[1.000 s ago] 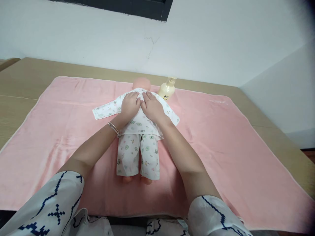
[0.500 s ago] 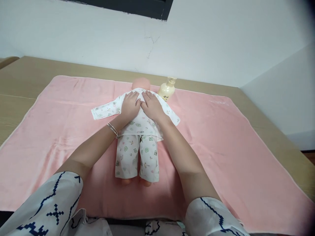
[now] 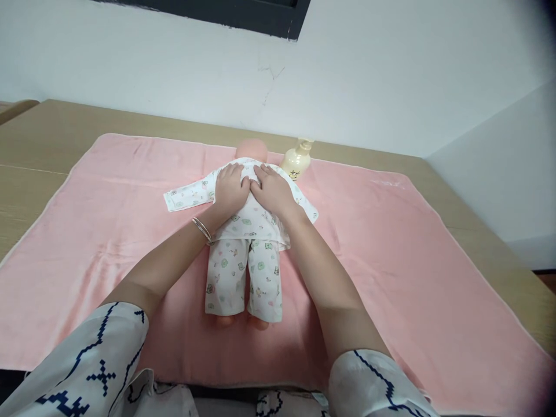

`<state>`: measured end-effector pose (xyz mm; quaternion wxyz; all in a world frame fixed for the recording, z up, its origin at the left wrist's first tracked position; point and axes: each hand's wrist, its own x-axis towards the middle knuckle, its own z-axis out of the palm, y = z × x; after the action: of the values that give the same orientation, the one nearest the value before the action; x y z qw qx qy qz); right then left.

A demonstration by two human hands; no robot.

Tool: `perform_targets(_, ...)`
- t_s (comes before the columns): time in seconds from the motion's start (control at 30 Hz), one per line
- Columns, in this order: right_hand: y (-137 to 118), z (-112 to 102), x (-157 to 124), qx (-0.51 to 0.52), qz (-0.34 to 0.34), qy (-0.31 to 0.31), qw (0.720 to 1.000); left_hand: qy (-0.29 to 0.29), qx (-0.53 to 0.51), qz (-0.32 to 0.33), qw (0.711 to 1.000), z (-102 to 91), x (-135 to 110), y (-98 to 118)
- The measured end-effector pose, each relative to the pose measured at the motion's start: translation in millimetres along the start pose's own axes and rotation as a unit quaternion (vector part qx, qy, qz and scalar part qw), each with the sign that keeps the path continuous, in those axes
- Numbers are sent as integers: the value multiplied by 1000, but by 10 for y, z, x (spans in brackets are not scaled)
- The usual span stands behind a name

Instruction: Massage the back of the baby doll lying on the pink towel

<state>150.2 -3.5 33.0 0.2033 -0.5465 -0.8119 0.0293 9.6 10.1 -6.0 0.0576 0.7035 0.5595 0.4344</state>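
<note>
A baby doll (image 3: 252, 149) in white printed pyjamas lies stretched out in front of me, its bare head at the far end and its feet toward me. The long-sleeved top (image 3: 249, 223) spreads wide, with one sleeve reaching left and the other right. Below it are the matching trousers (image 3: 226, 278). My left hand (image 3: 231, 188) rests flat on the upper left of the top, fingers stretched out. My right hand (image 3: 273, 190) lies flat on the upper right, the two thumbs close together. Neither hand grips anything. The cloth beneath my palms is hidden.
A pink blanket (image 3: 391, 255) covers much of the wooden table (image 3: 65, 119). Just right of the doll's head, a cream pump bottle (image 3: 297, 159) stands near the blanket's far edge. Behind the table rises a white wall (image 3: 356, 75) with a dark frame (image 3: 260, 17) on it.
The whole view has shifted very slightly. Both hands stay flat on the doll's top, and I see no clear movement of the doll or bottle.
</note>
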Motion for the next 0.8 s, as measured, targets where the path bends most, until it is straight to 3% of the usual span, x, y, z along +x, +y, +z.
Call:
perform_targets(0.1,152,43,31,4,-61,10,998,-30,-2,47,998,4,40,-30)
perform_targets(0.2,111,-7,-8,-26,-66,35,997,-14,6,71,997,-25,15,2)
perform_targets(0.4,-232,-141,-108,-118,-9,27,993,39,62,-2,997,-93,-102,143)
perform_targets(0.53,-254,-102,-89,-62,24,32,997,15,76,-47,996,-118,-91,174)
perform_targets(0.8,21,133,12,35,-27,58,997,-8,101,-43,994,-102,-62,140)
